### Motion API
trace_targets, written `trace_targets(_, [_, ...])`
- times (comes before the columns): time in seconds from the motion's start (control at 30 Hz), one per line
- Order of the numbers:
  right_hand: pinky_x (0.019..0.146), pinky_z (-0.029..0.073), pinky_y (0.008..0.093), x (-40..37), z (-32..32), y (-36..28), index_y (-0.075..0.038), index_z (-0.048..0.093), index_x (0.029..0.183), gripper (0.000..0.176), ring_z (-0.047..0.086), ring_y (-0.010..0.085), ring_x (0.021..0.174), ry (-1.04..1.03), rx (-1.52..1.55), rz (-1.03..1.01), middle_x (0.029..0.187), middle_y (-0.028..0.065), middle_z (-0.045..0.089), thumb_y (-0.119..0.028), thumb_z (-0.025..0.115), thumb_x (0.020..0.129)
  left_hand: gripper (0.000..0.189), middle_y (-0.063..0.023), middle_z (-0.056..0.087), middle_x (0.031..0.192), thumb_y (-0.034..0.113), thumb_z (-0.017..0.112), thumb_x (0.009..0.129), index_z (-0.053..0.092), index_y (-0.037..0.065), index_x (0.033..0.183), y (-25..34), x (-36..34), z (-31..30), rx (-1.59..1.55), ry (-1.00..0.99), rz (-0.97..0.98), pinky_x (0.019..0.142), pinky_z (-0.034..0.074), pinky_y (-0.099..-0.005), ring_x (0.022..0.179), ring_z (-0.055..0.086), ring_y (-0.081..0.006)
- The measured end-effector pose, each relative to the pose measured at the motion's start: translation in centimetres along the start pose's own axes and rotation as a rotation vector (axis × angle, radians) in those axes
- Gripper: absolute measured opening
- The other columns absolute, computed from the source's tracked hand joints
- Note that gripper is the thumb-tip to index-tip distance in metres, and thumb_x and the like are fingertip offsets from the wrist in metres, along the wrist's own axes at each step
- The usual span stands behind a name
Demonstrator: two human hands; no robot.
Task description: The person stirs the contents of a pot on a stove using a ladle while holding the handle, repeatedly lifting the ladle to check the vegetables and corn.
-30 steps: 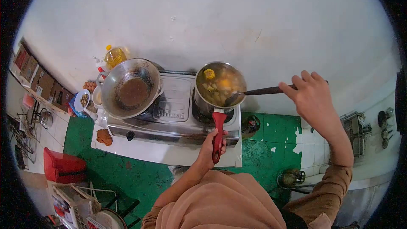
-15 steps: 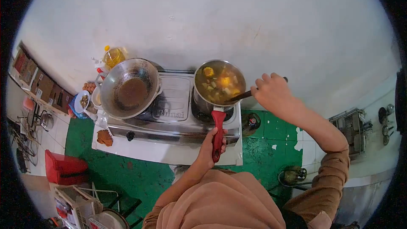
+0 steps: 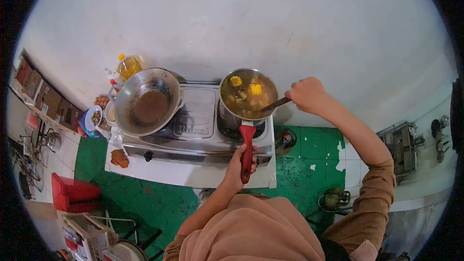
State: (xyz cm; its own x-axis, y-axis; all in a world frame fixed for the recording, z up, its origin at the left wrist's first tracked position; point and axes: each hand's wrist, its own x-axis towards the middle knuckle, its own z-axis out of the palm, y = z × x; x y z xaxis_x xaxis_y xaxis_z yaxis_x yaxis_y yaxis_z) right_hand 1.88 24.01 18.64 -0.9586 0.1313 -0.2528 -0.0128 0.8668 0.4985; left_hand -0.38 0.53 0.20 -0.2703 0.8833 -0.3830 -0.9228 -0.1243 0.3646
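Observation:
A saucepan (image 3: 231, 113) of broth stands on the right burner, with yellow corn pieces (image 3: 254, 89) and pale vegetable chunks in it. My left hand (image 3: 237, 168) is closed around its red handle (image 3: 247, 147), which points toward me. To the right of the rim, my right hand (image 3: 309, 95) grips a dark wooden stirring utensil (image 3: 277, 104) that slants down into the soup. The utensil's lower end is hidden in the broth.
A wide wok (image 3: 150, 104) with brown residue occupies the left burner of the stove (image 3: 195, 116). Left of it are an oil bottle (image 3: 129, 67), eggs (image 3: 101, 101) and a white plate (image 3: 93, 118) of food. A gas cylinder (image 3: 286, 140) stands right of the stove.
My right hand has risen slightly and moved a little left, its fingers now curled tighter. The corn pieces have shifted in the broth. The saucepan has moved slightly left with my left hand still on its handle.

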Motion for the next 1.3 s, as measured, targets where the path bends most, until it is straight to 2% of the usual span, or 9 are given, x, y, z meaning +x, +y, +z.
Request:
trace_targets(0.1, [0.056,0.05,0.0374,-1.1,-0.7,0.8,-0.017,0.066,0.085,0.014,0.063,0.0235,0.071,0.045,0.031,0.052,0.074,0.0048,0.062,-0.016,0.064,0.072,0.042,-0.0021,0.052,0.066,0.044,0.048,0.089,0.053,0.006,0.106,-0.1,0.3,-0.2,-0.031,-0.005,-0.002,0.046,0.04,-0.022,0.05,0.049,-0.0119])
trace_targets(0.23, [0.056,0.05,0.0369,-2.5,-1.9,1.3,-0.017,0.066,0.088,0.015,0.062,0.0231,0.072,0.057,-0.014,0.091,0.074,0.0047,0.061,-0.017,0.064,0.073,0.042,-0.0023,0.053,0.066,0.043,0.048,0.089,0.053,0.005,0.107,-0.1,0.1,-0.2,-0.002,0.004,0.004,0.046,0.041,-0.0217,0.05,0.049,-0.0118])
trace_targets(0.4, [0.059,0.049,0.0349,-4.2,-3.1,1.1,-0.018,0.066,0.093,0.021,0.06,0.0205,0.073,0.226,-0.044,0.147,0.074,0.0032,0.059,-0.014,0.062,0.073,0.04,-0.0018,0.055,0.064,0.041,0.046,0.091,0.054,0.006,0.106,0.1,0.0,0.1,-0.006,0.027,-0.001,0.041,0.042,-0.024,0.046,0.051,-0.0126])
trace_targets(0.5, [0.061,0.046,0.0321,-4.9,-3.5,0.8,-0.017,0.066,0.094,0.025,0.057,0.0184,0.072,0.359,-0.104,0.158,0.073,0.0022,0.057,-0.01,0.061,0.071,0.04,-0.0016,0.055,0.064,0.042,0.046,0.091,0.054,0.006,0.106,0.2,0.0,0.0,-0.024,0.033,-0.011,0.042,0.042,-0.0237,0.046,0.051,-0.0123])
trace_targets(0.57, [0.06,0.045,0.0313,-5.3,-4.3,0.5,-0.017,0.066,0.094,0.027,0.056,0.0177,0.072,0.399,-0.126,0.163,0.072,0.0018,0.055,-0.008,0.06,0.07,0.041,-0.0021,0.052,0.067,0.042,0.048,0.089,0.053,0.006,0.106,0.1,-0.1,-0.1,0.007,0.01,-0.01,0.047,0.042,-0.0212,0.052,0.049,-0.0113])
trace_targets(0.83, [0.059,0.041,0.0305,-4.8,-5.0,0.9,-0.018,0.065,0.096,0.032,0.051,0.0157,0.07,0.639,-0.148,0.169,0.072,-0.0006,0.052,-0.005,0.057,0.068,0.041,-0.0018,0.053,0.067,0.042,0.048,0.089,0.053,0.005,0.106,0.1,-0.1,0.0,0.001,0.026,-0.005,0.047,0.041,-0.0218,0.052,0.049,-0.0116])
trace_targets(1.0, [0.062,0.041,0.0317,-3.0,-2.8,1.4,-0.016,0.06,0.1,0.028,0.052,0.0184,0.076,0.708,-0.17,0.082,0.08,0.0019,0.053,-0.013,0.057,0.072,0.04,-0.0016,0.053,0.068,0.041,0.048,0.09,0.053,0.005,0.107,0.1,0.0,-0.2,-0.016,0.001,-0.01,0.046,0.041,-0.0217,0.052,0.05,-0.0117])
trace_targets(1.2, [0.062,0.041,0.0312,-0.2,0.5,1.8,-0.015,0.057,0.1,0.026,0.052,0.0176,0.076,0.824,-0.209,-0.081,0.08,0.0013,0.052,-0.014,0.056,0.074,0.041,-0.0022,0.054,0.067,0.042,0.049,0.089,0.054,0.005,0.106,0.0,-0.1,0.1,-0.036,0.028,-0.012,0.046,0.041,-0.0221,0.05,0.05,-0.0121])
trace_targets(1.3, [0.063,0.041,0.0305,1.1,1.6,2.1,-0.014,0.057,0.101,0.026,0.052,0.0175,0.077,0.789,-0.195,-0.158,0.08,0.0014,0.053,-0.015,0.055,0.075,0.042,-0.0024,0.054,0.067,0.043,0.05,0.088,0.054,0.005,0.106,0.1,0.0,0.0,-0.012,0.01,-0.001,0.046,0.041,-0.0222,0.05,0.049,-0.012])
